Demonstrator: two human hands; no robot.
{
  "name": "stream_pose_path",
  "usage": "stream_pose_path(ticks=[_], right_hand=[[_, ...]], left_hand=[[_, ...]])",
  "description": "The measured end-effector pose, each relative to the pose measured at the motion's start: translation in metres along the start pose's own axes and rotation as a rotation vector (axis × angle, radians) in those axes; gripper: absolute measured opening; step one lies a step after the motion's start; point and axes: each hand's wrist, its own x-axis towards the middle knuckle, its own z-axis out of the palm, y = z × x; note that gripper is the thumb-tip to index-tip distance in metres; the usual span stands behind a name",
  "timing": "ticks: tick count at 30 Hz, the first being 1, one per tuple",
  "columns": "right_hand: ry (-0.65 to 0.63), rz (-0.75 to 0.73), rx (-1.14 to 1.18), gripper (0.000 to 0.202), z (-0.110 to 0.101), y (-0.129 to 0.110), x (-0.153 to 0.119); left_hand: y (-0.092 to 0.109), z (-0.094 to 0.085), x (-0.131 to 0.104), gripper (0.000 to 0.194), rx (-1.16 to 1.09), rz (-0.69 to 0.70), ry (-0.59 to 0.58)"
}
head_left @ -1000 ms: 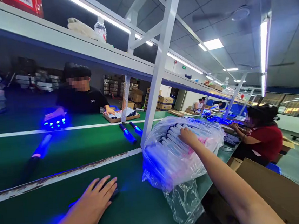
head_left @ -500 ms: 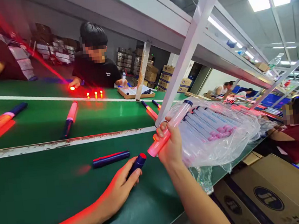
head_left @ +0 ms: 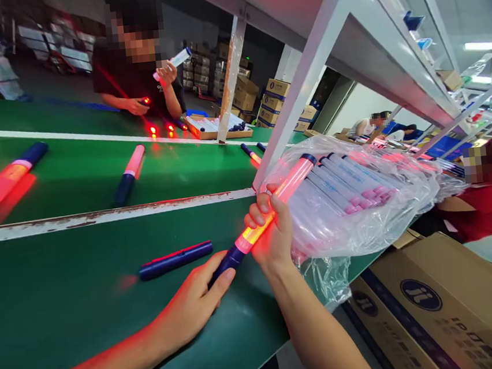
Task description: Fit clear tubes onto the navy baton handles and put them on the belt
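Observation:
My left hand (head_left: 199, 293) is wrapped round a dark blue light-stick handle (head_left: 231, 260). My right hand (head_left: 274, 228) grips a clear pinkish tube (head_left: 294, 181) with a dark cap at its far end. Tube and handle meet end to end in one slanted line, and the lower tube glows yellow and red. Left of them a second dark blue handle (head_left: 175, 260) lies on the green table. Beyond my right hand, a clear plastic bag (head_left: 342, 236) holds several more tubes (head_left: 350, 180) with pink ends and dark caps.
Lit sticks (head_left: 129, 175) lie on the green conveyor (head_left: 76, 189) past a worn white rail (head_left: 101, 217). A white post (head_left: 305, 80) rises near the bag. Cardboard boxes (head_left: 440, 299) stand below right. A co-worker (head_left: 137, 73) across the belt holds a tube; others sit at right.
The tube and the handle, apart before, now meet end to end, and the tube has lit up. Sticks on the belt have shifted right. The co-worker across has raised a tube.

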Motion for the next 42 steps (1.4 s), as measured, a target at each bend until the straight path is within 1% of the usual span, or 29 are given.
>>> stream_pose_path(ticks=[3, 5, 12, 16, 19, 24, 26, 28, 29, 31, 33, 35, 36, 37, 39, 40, 42], right_hand=[[-0.037, 0.037, 0.024, 0.019, 0.001, -0.002, -0.001], [-0.062, 0.065, 0.045, 0.020, 0.001, -0.004, -0.002], [-0.105, 0.088, 0.007, 0.026, 0.006, -0.007, -0.007], [-0.111, 0.093, -0.028, 0.030, 0.009, -0.007, -0.009], [-0.136, 0.087, -0.041, 0.026, 0.011, -0.007, -0.010], [-0.194, 0.104, -0.003, 0.021, 0.008, -0.002, -0.013], [-0.203, 0.109, 0.009, 0.020, 0.007, -0.003, -0.014], [-0.232, 0.109, -0.013, 0.021, 0.010, -0.011, -0.014], [-0.251, 0.085, -0.046, 0.023, 0.013, -0.017, -0.014], [-0.284, -0.022, -0.136, 0.027, 0.024, -0.034, -0.014], [-0.316, -0.152, -0.219, 0.022, 0.038, -0.051, -0.017], [-0.385, -0.195, -0.290, 0.014, 0.050, -0.061, -0.022], [-0.424, -0.188, -0.323, 0.012, 0.055, -0.062, -0.024], [-0.454, -0.173, -0.355, 0.012, 0.058, -0.062, -0.027], [-0.465, -0.154, -0.394, 0.014, 0.061, -0.058, -0.030], [-0.452, -0.156, -0.402, 0.014, 0.061, -0.055, -0.031], [-0.420, -0.164, -0.409, 0.013, 0.061, -0.051, -0.032]], left_hand=[[0.001, -0.001, -0.001, 0.039, 0.025, -0.003, 0.003], [0.001, -0.002, 0.000, 0.039, -0.011, 0.004, -0.023], [0.006, -0.003, 0.003, 0.043, -0.326, -0.004, -0.186], [0.007, -0.003, 0.003, 0.040, -0.429, -0.005, -0.227], [0.005, -0.005, 0.003, 0.037, -0.484, 0.002, -0.234], [0.000, -0.006, 0.005, 0.038, -0.661, -0.025, -0.360], [-0.002, -0.004, 0.005, 0.042, -0.676, -0.023, -0.370], [-0.005, -0.004, 0.004, 0.047, -0.617, 0.012, -0.337], [-0.005, -0.005, 0.003, 0.048, -0.560, 0.038, -0.317], [0.000, -0.008, -0.001, 0.047, -0.399, 0.097, -0.290], [0.015, -0.011, -0.005, 0.045, -0.208, 0.175, -0.246], [0.037, -0.012, -0.007, 0.051, -0.050, 0.287, -0.180], [0.049, -0.012, -0.007, 0.053, 0.012, 0.347, -0.153], [0.061, -0.011, -0.004, 0.051, 0.063, 0.402, -0.133], [0.078, -0.007, 0.003, 0.037, 0.155, 0.486, -0.112], [0.083, -0.004, 0.007, 0.032, 0.192, 0.520, -0.096], [0.083, 0.002, 0.015, 0.028, 0.236, 0.577, -0.043]])
